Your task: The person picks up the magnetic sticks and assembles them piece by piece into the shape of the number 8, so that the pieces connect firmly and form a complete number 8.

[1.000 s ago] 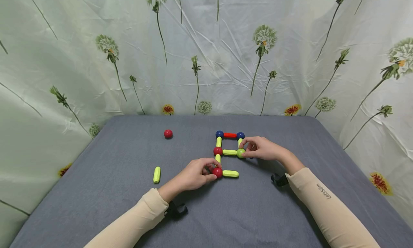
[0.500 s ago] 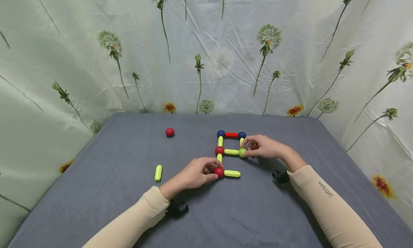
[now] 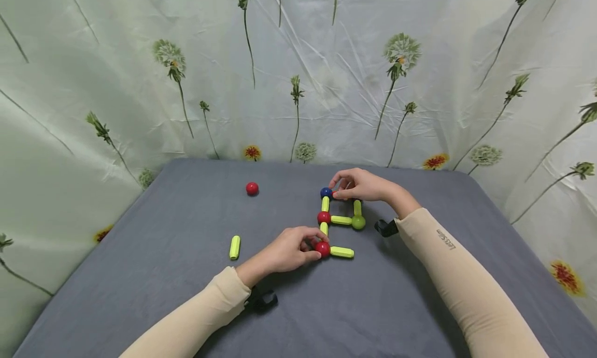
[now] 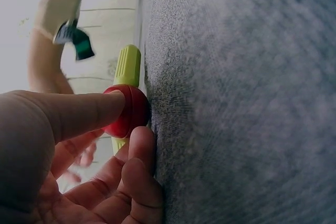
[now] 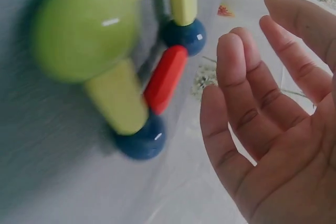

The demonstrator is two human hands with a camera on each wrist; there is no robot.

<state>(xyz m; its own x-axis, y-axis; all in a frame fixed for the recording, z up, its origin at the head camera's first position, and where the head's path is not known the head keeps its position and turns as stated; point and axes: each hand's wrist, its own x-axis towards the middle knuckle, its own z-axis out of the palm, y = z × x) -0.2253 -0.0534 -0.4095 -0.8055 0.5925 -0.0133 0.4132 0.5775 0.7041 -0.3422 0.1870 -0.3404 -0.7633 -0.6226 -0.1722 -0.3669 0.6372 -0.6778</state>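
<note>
With thumb and fingers, my left hand (image 3: 290, 250) pinches a red ball (image 3: 323, 249) at the near corner of a ball-and-rod figure lying flat. A yellow-green rod (image 3: 342, 252) sticks out rightward from that ball; another leads back to a second red ball (image 3: 324, 217). In the head view my right hand (image 3: 366, 186) covers most of the figure's far side, beside a blue ball (image 3: 326, 193). The right wrist view shows its fingers loosely bent, holding nothing, apart from the red rod (image 5: 165, 80) and second blue ball (image 5: 142, 139). A green ball (image 3: 358, 222) marks the right corner.
A loose red ball (image 3: 252, 188) lies at the back left of the grey cloth-covered table (image 3: 186, 233). One loose yellow-green rod (image 3: 235, 247) lies left of my left hand. Behind the table hangs a flowered curtain (image 3: 261, 114).
My right hand has left the green ball and moved back and left to over the red rod. My left hand still pinches the near red ball. The head view has shifted slightly.
</note>
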